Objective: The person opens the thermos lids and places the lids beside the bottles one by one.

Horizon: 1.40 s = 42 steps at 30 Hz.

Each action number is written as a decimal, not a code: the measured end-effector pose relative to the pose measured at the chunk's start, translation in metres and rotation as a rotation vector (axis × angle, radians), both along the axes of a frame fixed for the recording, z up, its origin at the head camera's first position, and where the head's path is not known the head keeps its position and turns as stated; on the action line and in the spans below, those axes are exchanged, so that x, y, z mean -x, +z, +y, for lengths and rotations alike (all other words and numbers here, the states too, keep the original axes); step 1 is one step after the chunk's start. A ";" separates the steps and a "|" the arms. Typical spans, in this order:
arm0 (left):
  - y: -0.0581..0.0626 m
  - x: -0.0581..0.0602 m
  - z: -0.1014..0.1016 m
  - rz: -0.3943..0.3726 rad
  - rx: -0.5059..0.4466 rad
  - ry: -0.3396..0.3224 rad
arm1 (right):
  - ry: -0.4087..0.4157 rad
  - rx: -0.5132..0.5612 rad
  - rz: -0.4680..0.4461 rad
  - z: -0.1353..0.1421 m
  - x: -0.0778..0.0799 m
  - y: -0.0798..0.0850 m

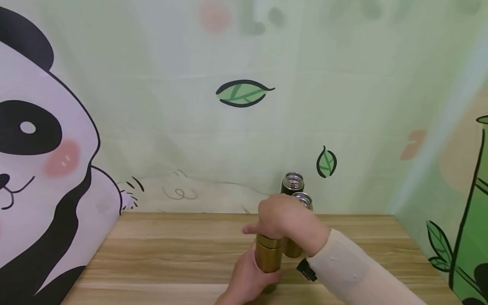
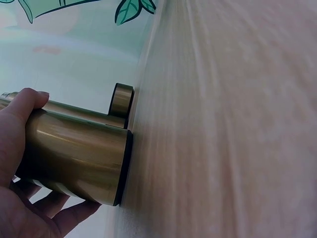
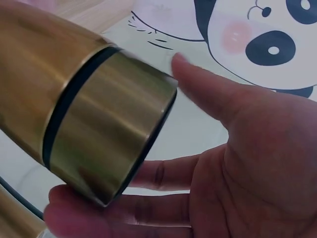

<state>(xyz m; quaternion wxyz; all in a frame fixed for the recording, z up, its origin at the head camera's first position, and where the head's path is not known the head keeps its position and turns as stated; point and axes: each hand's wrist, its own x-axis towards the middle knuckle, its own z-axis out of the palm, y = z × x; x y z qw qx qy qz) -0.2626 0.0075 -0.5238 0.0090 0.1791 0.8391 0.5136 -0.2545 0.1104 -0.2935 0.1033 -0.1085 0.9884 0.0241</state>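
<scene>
A gold thermos flask (image 1: 267, 256) stands upright on the wooden table, its gold cap (image 3: 111, 119) on top. My left hand (image 1: 245, 275) grips the lower body, thumb on one side and fingers round the other, as the left wrist view shows. Over the cap is my right hand (image 1: 284, 216). In the right wrist view its fingers are fairly straight beside the cap, and its thumb stands off the rim. Just behind stands a second gold flask (image 1: 292, 249), uncapped, with a silver neck. My right hand partly hides it.
Farther back stands a dark-looking flask (image 1: 292, 183) with an open threaded neck. A short gold cap (image 2: 121, 100) sits on the wooden table (image 1: 171, 254) beyond the flasks. A printed backdrop (image 1: 171, 106) with a panda and leaves encloses the table's back and sides.
</scene>
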 end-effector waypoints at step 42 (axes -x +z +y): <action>0.000 0.001 -0.002 0.030 0.017 -0.021 | 0.146 0.120 0.015 0.012 -0.004 -0.007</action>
